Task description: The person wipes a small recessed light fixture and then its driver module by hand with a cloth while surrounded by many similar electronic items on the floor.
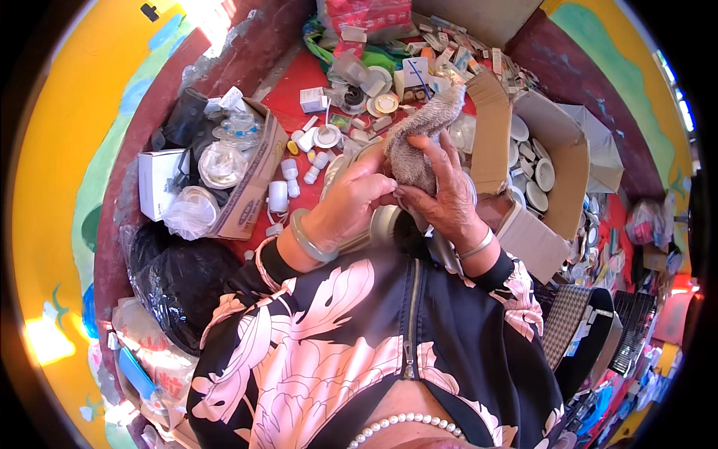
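Note:
In front of my chest, both hands are closed on a greyish-brown fuzzy cloth (428,123). My left hand (350,196) pinches its near-left side, with the thumb pointing right. Opposite, my right hand (444,183) wraps its fingers over the cloth's right side, and the two hands nearly touch at the thumbs. The cloth's far end sticks up and away to the right. Just below my hands shows a pale round object (385,221), mostly hidden by them, so I cannot tell what it is or whether the cloth touches it.
A cardboard box (250,176) of plastic-wrapped round parts stands at left, above a black plastic bag (179,266). White lamp fittings (278,196) and small boxes lie scattered on red cloth ahead. At right, an open cardboard box (565,142) holds white discs.

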Demonstrator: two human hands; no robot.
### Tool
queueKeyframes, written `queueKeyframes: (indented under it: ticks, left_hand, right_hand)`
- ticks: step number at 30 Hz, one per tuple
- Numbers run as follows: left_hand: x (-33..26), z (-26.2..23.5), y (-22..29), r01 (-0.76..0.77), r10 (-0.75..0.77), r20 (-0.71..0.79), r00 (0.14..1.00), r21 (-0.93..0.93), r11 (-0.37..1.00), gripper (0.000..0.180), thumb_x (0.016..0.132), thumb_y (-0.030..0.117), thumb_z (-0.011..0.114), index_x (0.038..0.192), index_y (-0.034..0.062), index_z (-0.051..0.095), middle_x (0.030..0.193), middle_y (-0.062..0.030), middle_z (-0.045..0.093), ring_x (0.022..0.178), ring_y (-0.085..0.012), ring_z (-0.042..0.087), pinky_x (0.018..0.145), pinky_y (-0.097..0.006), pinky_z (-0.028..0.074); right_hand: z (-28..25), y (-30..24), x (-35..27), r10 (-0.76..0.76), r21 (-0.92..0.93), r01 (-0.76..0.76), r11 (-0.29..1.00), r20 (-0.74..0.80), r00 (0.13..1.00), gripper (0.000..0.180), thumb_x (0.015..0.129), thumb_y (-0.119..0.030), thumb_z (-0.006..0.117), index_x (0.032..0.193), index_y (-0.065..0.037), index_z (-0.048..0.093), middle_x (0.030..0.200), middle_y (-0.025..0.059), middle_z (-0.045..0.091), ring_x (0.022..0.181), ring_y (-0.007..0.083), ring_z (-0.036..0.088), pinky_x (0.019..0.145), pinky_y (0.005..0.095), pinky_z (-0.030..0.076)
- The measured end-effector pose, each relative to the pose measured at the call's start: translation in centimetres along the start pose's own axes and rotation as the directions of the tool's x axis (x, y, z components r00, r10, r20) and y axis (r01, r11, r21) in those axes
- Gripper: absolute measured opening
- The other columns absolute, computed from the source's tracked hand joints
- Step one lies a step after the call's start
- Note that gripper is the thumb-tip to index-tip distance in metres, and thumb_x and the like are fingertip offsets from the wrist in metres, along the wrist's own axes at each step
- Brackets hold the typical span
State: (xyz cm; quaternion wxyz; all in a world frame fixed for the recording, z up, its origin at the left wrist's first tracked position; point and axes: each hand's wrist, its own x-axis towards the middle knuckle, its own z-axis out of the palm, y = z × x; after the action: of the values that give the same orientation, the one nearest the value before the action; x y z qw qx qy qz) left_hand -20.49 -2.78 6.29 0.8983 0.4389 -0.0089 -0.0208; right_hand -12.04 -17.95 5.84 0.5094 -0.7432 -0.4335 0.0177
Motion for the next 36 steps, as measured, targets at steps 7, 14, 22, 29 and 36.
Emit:
queueKeyframes:
  ticks: [7,14,22,29,36]
  left_hand:
    - [-0.3,-0.1,0.0,0.132,-0.156,0.146,0.977,0.162,0.978,0.069,0.078,0.012,0.045,0.143,0.0010,0.022,0.126,-0.0119,0.048,0.109,-0.0190,0.054,0.084,-0.032,0.050]
    - [0.2,-0.8,-1.2,0.102,-0.152,0.144,0.978,0.306,0.946,0.063,0.083,0.013,0.052,0.140,0.0000,0.029,0.117,-0.0086,0.053,0.100,-0.0160,0.057,0.082,-0.027,0.049]
    - [0.8,-0.6,-2.2,0.056,-0.063,-0.083,0.995,-0.084,0.995,0.048,0.094,0.014,0.046,0.138,0.0028,0.033,0.129,-0.0090,0.049,0.114,-0.0180,0.052,0.095,-0.032,0.042]
    - [0.7,-0.9,-2.9,-0.082,0.090,-0.079,0.993,0.096,0.992,0.048,0.095,0.014,0.046,0.140,0.0045,0.032,0.128,-0.0075,0.049,0.113,-0.0165,0.051,0.091,-0.029,0.043]
    - [0.9,-1.3,-4.0,-0.292,0.280,0.093,0.955,0.443,0.848,0.046,0.095,0.006,0.046,0.139,0.0035,0.033,0.126,-0.0064,0.049,0.114,-0.0133,0.047,0.095,-0.026,0.038]
  right_hand:
    - [-0.7,0.4,0.5,-0.111,-0.176,0.079,0.981,-0.180,0.977,0.036,0.078,-0.017,0.069,0.109,-0.007,0.056,0.095,0.0172,0.060,0.089,0.0354,0.059,0.076,0.0385,0.047]
    - [-1.1,0.2,0.3,0.035,-0.118,-0.071,0.990,-0.287,0.957,0.019,0.088,-0.019,0.061,0.101,-0.005,0.061,0.084,0.0129,0.064,0.072,0.0239,0.063,0.065,0.0310,0.049]
    - [-4.6,1.7,0.0,0.441,0.578,-0.130,0.806,-0.439,0.783,0.033,0.096,-0.029,0.050,0.109,0.000,0.059,0.097,0.0069,0.064,0.081,0.0130,0.060,0.074,0.0243,0.048]
    - [-6.7,0.4,-0.9,0.688,0.730,-0.213,0.649,-0.444,0.573,0.046,0.095,-0.043,0.046,0.104,0.000,0.059,0.089,0.0112,0.064,0.077,0.0177,0.062,0.065,0.0299,0.052]
    - [-4.1,1.8,-2.6,0.343,0.153,-0.311,0.938,-0.278,0.897,0.043,0.094,-0.036,0.048,0.114,0.002,0.054,0.099,0.0106,0.062,0.081,0.0203,0.063,0.072,0.0301,0.051]
